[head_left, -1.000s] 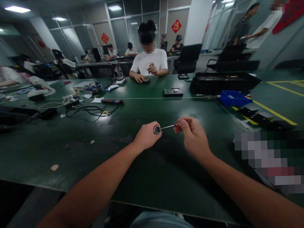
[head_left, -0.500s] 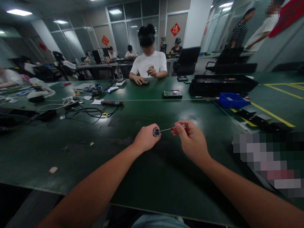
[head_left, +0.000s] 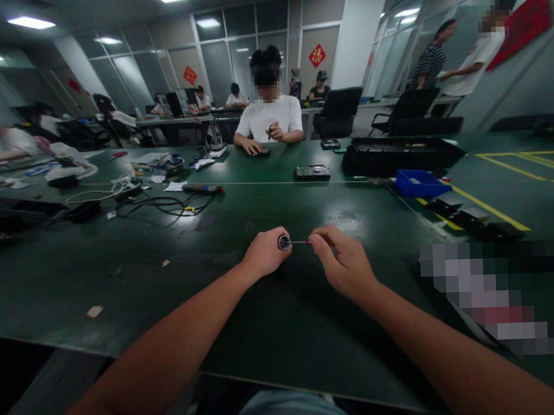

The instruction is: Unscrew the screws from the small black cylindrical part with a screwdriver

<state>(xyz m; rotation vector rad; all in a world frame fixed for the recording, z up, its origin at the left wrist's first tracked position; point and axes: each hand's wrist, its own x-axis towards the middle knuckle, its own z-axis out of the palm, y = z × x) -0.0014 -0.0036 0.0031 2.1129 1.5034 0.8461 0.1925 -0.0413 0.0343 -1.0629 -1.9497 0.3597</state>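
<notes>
My left hand (head_left: 266, 251) wraps around a ring-ended part (head_left: 283, 242), likely to steady it, while just beside it my right hand (head_left: 345, 256) pinches a slim-shafted tool (head_left: 299, 242), seemingly to aim it at the ring.

On the green table (head_left: 240, 204) a blue bin (head_left: 422, 189) sits near a long black tray (head_left: 394, 166), with a hard drive (head_left: 312, 172) to their left. Farther left lies a red-ended tool (head_left: 202, 188) beside black cables (head_left: 155, 207). Beyond the table stands a black office chair (head_left: 339, 111)
</notes>
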